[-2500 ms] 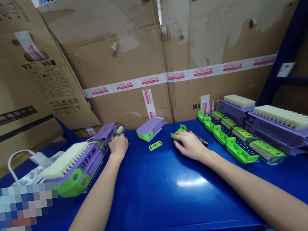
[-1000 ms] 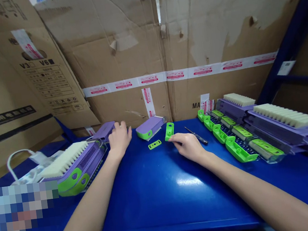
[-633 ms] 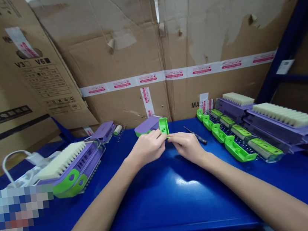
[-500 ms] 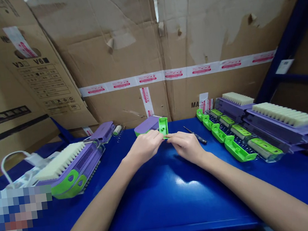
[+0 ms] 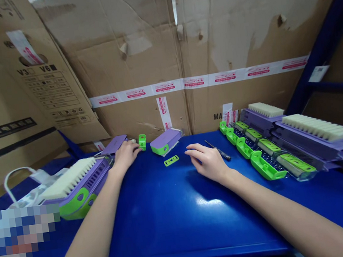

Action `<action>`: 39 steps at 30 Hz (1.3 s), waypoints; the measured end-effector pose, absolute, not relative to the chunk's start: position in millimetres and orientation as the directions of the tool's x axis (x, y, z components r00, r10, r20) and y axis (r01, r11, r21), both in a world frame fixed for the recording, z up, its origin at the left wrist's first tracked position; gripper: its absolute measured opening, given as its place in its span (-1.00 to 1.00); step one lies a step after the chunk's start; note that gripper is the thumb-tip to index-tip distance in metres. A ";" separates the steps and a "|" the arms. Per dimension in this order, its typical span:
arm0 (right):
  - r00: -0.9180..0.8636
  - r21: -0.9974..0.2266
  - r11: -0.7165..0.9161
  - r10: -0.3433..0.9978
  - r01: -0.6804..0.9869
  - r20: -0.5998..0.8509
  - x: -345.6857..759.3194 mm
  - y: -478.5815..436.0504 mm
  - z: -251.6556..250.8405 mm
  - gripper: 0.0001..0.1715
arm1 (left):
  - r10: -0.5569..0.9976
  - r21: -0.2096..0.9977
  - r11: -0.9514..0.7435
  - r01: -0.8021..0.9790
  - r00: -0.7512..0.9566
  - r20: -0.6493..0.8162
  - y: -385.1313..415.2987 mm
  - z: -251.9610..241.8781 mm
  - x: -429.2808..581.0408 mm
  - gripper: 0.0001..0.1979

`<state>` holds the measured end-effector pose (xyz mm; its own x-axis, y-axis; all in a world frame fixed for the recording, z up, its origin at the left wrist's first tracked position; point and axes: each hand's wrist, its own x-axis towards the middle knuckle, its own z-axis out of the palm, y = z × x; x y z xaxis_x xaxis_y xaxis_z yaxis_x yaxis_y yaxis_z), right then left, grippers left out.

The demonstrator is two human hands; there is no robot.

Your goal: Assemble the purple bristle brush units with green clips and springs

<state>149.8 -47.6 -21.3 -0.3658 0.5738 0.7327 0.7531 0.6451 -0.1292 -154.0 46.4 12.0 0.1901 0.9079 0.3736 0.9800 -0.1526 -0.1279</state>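
My left hand [image 5: 126, 155] reaches to the back left. Its fingertips are closed at the left edge of a bright green plastic end cap [image 5: 142, 142] with a round hole. A small beige block beside it is mostly hidden behind these fingers. Over the middle of the table, my right hand [image 5: 207, 160] is empty, its fingers loosely bent and apart. A flat green slotted plate [image 5: 171, 160] lies between the two hands. Behind the plate rests a purple brush-like unit [image 5: 166, 140] with a green end and bristles along its lower side.
A dark screwdriver [image 5: 219, 151] lies beyond my right hand. Farther right stand a row of green end caps [image 5: 262, 165], clear-cased green pieces [image 5: 296, 163] and purple units with cream bristles [image 5: 316, 125]. More bristled units [image 5: 71, 178] and a white power strip [image 5: 31, 191] occupy the left.
My left hand has moved left, and the green end cap has gone with it from between both hands. The flat green plate now lies on the table. My right hand's fingers have spread.
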 end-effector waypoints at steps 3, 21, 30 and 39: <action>-0.365 -0.129 0.631 0.589 0.765 0.721 149.9 -47.3 -21.6 -0.64 | 0.914 -0.181 -0.138 0.974 0.195 0.356 51.5 4.0 -153.7 -0.73; -0.344 -0.076 0.665 0.476 0.743 0.809 150.0 -43.1 -26.6 -0.69 | 0.801 -0.409 -0.197 0.891 0.387 0.458 52.4 -5.9 -142.4 -0.71; -0.357 -0.071 0.647 0.505 0.759 0.786 150.4 -44.2 -25.1 -0.70 | 0.838 -0.407 -0.219 0.887 0.385 0.387 67.0 -10.0 -145.0 -0.78; -0.368 -0.065 0.646 0.511 0.761 0.777 150.8 -44.1 -24.4 -0.70 | 0.874 -0.391 -0.203 0.898 0.346 0.341 77.7 -6.9 -143.2 -0.76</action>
<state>150.8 -44.1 -24.4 -0.3677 0.5114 0.7767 0.7609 0.6456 -0.0649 -143.2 77.7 -6.9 0.3460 0.8740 0.3413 0.8977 -0.2027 -0.3911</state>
